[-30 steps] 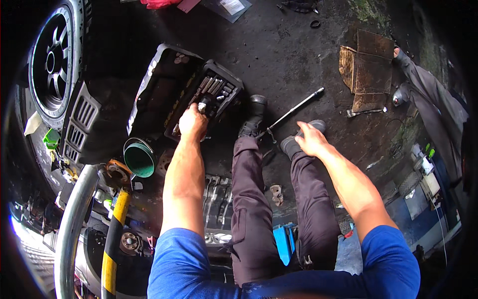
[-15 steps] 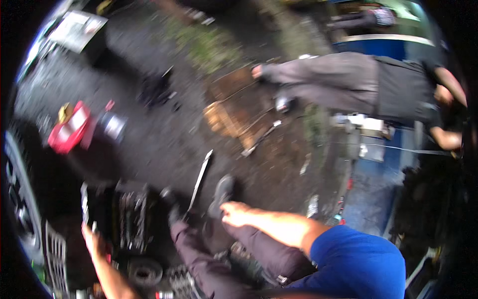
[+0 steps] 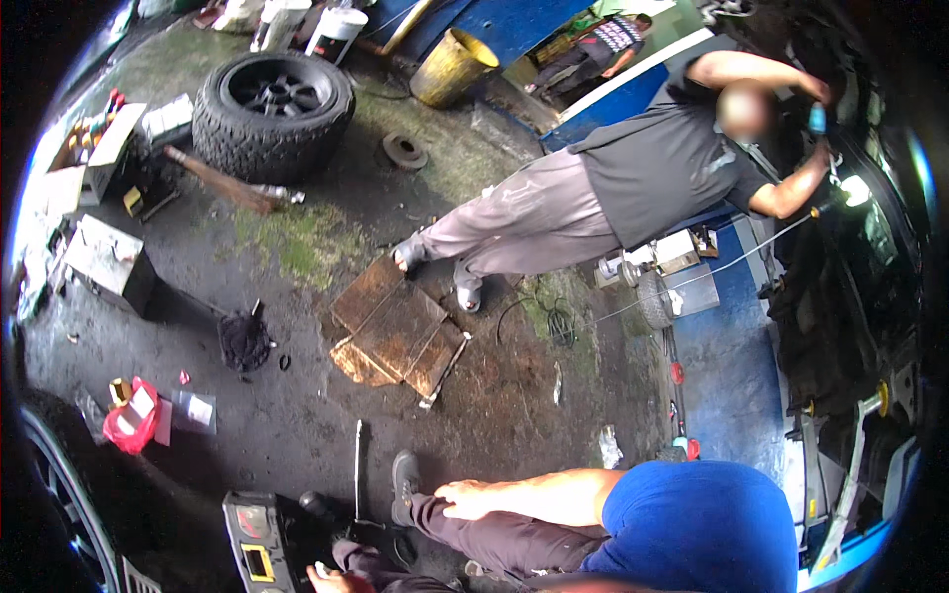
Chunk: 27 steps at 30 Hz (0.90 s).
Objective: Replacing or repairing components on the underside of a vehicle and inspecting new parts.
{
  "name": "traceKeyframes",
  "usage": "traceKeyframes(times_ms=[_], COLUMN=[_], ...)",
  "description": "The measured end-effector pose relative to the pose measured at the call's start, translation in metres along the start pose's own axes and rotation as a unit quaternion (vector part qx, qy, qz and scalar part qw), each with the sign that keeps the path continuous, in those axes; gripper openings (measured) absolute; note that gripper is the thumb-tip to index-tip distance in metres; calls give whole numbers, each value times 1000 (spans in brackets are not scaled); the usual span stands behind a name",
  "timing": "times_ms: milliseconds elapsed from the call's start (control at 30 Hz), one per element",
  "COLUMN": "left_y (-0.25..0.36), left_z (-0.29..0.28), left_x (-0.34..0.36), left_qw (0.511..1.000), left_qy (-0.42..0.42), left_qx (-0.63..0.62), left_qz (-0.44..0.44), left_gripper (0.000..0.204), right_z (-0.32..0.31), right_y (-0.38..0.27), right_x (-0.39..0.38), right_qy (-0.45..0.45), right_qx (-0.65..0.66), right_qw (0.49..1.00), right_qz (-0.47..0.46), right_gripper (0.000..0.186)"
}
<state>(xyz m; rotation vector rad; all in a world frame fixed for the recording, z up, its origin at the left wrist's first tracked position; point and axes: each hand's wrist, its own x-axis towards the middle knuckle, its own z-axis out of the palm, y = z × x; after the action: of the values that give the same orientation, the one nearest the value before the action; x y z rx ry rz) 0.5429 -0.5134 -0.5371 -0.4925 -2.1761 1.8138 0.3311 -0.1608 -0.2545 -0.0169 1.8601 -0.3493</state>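
My right hand (image 3: 465, 499) rests on my raised knee, fingers stretched out, with nothing in it. My left hand (image 3: 341, 581) is mostly cut off by the lower edge. A small pale thing shows at its fingertips, too little to name. Beside it stands a black toolbox (image 3: 242, 519) with a yellow-framed part on top, its lid down. Between the toolbox and my foot lies a long metal bar (image 3: 359, 465) with a crosspiece at its near end.
Flattened cardboard (image 3: 390, 321) lies ahead. Beyond stand a big tyre (image 3: 272, 148), a yellow bucket (image 3: 450, 74) and a broom (image 3: 222, 183). Another person (image 3: 652, 168) works at a vehicle on the right, holding a blue tool. A red bag (image 3: 133, 420) lies left.
The view has swung up and left. My left hand has left the toolbox's edge; the tools seen inside are now covered by the lid. My right hand stays at my knee.
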Motion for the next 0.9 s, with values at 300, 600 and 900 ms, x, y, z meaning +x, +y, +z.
traceKeyframes(times_ms=[300,600,900], left_y=[-6,-118,-250], left_z=[-120,-257,-367], left_x=[140,280,324], left_qw=[939,781,606], left_qy=[109,135,117], left_qx=[249,463,662], left_qz=[-213,-397,-425], left_gripper=[38,40,43], right_z=[-12,6,-67], right_y=[-7,43,-13], right_x=[-53,-91,-207], right_qy=[-92,328,460], right_qx=[639,209,74], right_qw=[761,896,841], right_qz=[61,-217,-276], right_gripper=[31,41,60])
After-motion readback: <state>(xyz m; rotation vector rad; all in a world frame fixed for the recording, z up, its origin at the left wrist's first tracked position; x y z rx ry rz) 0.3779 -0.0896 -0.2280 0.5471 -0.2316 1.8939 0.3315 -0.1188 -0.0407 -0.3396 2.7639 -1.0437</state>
